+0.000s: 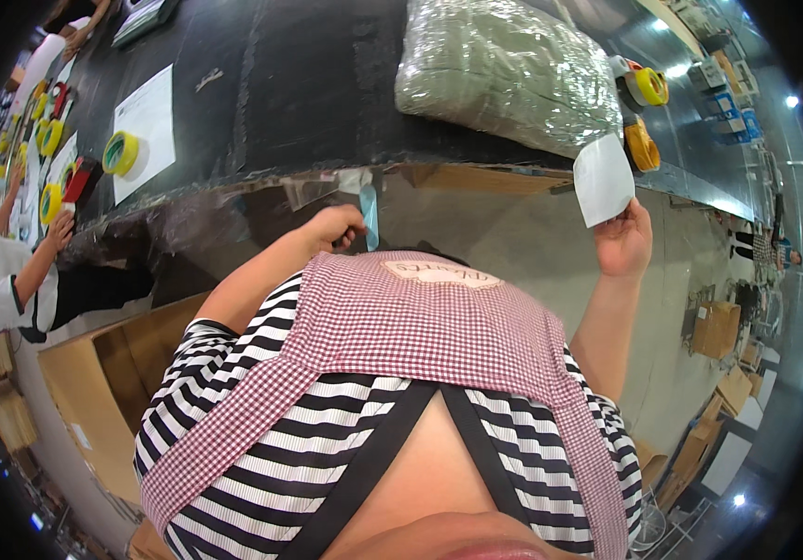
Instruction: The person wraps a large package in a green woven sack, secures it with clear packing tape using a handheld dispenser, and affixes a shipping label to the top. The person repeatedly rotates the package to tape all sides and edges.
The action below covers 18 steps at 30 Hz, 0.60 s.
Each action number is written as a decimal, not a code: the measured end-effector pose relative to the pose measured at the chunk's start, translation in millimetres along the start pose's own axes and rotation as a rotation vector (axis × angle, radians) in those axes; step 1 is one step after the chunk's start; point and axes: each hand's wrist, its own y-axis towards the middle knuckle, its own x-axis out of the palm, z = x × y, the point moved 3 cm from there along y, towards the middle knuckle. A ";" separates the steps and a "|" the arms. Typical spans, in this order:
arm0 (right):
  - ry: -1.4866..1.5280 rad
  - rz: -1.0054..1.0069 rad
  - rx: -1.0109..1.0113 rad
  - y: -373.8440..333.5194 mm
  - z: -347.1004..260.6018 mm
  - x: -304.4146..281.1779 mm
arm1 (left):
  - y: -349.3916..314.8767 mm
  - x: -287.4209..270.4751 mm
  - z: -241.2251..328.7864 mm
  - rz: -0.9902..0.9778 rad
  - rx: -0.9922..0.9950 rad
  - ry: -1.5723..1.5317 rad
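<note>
My right hand (pixel 623 245) pinches the lower edge of a white paper sheet (pixel 605 180), held upright at the table's front edge. Behind that sheet, and partly covered by it, lies a large bulky package (pixel 509 75) wrapped in shiny clear plastic. At the middle of the front edge, lower than the tabletop, my left hand (pixel 336 227) is closed with curled fingers. A narrow light blue strip (pixel 370 217) stands at its fingertips and seems to be gripped there; the contact itself is partly hidden.
On the black table (pixel 308 84) a yellow tape roll (pixel 121 153) sits on a white paper (pixel 146 126). Tape dispensers (pixel 642 145) stand right of the package. A person (pixel 19 271) works at the far left. An open cardboard box (pixel 93 392) stands left behind me.
</note>
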 end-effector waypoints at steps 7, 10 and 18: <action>0.065 0.129 -0.036 8.9 -38.4 -77.1 | 105.2 86.5 -10.9 -0.012 -0.330 -0.083; 0.053 0.209 -0.024 23.9 -51.5 -110.4 | 174.6 137.0 -9.3 -0.033 -0.264 -0.123; 0.011 0.129 -0.026 84.5 -111.6 -127.8 | 342.4 232.1 3.3 -0.121 0.256 -0.363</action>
